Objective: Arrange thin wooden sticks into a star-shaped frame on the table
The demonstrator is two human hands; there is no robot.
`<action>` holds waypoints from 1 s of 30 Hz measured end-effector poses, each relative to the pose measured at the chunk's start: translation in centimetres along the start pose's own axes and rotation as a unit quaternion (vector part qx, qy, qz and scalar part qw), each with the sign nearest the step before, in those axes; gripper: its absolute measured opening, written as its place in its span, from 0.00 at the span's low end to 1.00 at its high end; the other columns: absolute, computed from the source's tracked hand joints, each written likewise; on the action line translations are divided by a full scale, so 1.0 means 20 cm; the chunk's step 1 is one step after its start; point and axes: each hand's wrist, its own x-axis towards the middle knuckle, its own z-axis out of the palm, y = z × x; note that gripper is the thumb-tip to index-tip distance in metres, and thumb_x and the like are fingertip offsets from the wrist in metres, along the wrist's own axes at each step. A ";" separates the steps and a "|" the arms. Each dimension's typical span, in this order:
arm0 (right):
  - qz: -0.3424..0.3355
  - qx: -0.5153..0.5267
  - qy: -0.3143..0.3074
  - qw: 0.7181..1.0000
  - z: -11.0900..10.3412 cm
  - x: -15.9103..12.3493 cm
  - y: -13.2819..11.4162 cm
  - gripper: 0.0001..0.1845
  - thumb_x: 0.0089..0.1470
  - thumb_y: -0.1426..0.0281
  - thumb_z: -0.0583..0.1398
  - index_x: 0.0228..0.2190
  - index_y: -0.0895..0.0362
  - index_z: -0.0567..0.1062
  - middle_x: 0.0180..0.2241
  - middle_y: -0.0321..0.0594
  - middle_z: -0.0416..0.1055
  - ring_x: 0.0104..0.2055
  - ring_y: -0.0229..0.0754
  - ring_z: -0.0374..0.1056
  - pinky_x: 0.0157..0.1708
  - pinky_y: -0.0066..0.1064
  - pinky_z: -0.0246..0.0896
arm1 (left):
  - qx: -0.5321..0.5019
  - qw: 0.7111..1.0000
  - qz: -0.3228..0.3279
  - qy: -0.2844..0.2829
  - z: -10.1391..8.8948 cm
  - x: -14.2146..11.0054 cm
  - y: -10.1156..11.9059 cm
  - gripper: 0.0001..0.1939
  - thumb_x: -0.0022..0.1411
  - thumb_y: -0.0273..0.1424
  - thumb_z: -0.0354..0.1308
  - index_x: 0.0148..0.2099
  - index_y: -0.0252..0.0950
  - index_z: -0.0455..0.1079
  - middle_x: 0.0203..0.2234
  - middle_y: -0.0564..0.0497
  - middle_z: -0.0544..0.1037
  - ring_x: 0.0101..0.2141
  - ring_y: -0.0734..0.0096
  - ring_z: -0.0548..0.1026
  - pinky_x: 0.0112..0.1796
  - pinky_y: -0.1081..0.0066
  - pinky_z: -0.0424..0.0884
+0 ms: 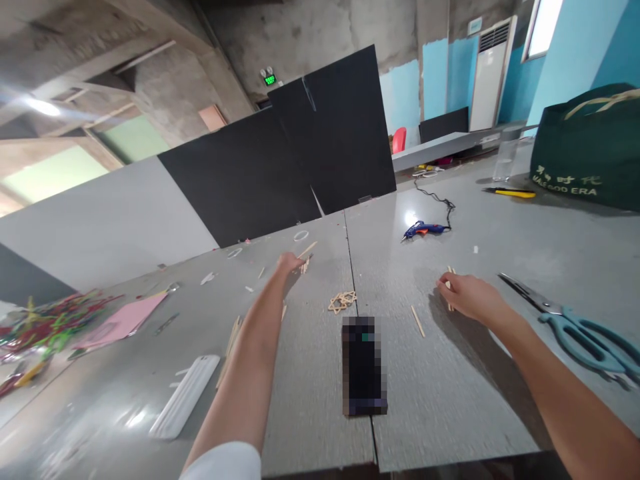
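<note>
Reaching far forward, my left hand is closed at a small cluster of short wooden sticks. A longer pale stick pokes out past its fingers, whose tips are partly hidden. On the right, my right hand has its fingers bent round several thin wooden sticks, low over the table. A small star-shaped piece made of sticks lies between the hands. One loose stick rests left of my right hand, and longer sticks lie beside my left forearm.
A phone lies at front centre. Blue-handled scissors are on the right, with a blue glue gun and its cord behind. A yellow cutter, green bag, white holder, pink sheet and black panels surround.
</note>
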 end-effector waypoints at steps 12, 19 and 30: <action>0.001 -0.009 -0.010 1.000 -0.01 -0.01 -0.01 0.22 0.76 0.62 0.49 0.54 0.55 0.80 0.42 0.49 0.87 0.53 0.57 0.82 0.39 0.37 0.58 | 0.029 0.992 -0.120 0.017 0.02 -0.01 -0.01 0.12 0.65 0.35 0.65 0.38 0.28 0.78 0.26 0.38 0.78 0.38 0.49 0.82 0.36 0.65 0.71; -0.001 -0.006 -0.005 1.000 -0.01 -0.01 -0.01 0.22 0.75 0.61 0.50 0.53 0.54 0.81 0.42 0.49 0.87 0.52 0.56 0.82 0.39 0.37 0.59 | 0.008 0.993 -0.115 -0.032 0.04 -0.01 -0.01 0.08 0.56 0.33 0.70 0.32 0.35 0.77 0.24 0.41 0.78 0.32 0.52 0.80 0.32 0.64 0.71; -0.002 -0.019 -0.001 1.000 0.00 0.00 0.01 0.24 0.75 0.60 0.50 0.55 0.56 0.82 0.48 0.53 0.86 0.53 0.58 0.81 0.41 0.38 0.62 | -0.033 0.998 -0.059 -0.016 0.07 0.04 -0.05 0.13 0.55 0.37 0.71 0.35 0.33 0.76 0.33 0.32 0.82 0.40 0.40 0.84 0.35 0.62 0.72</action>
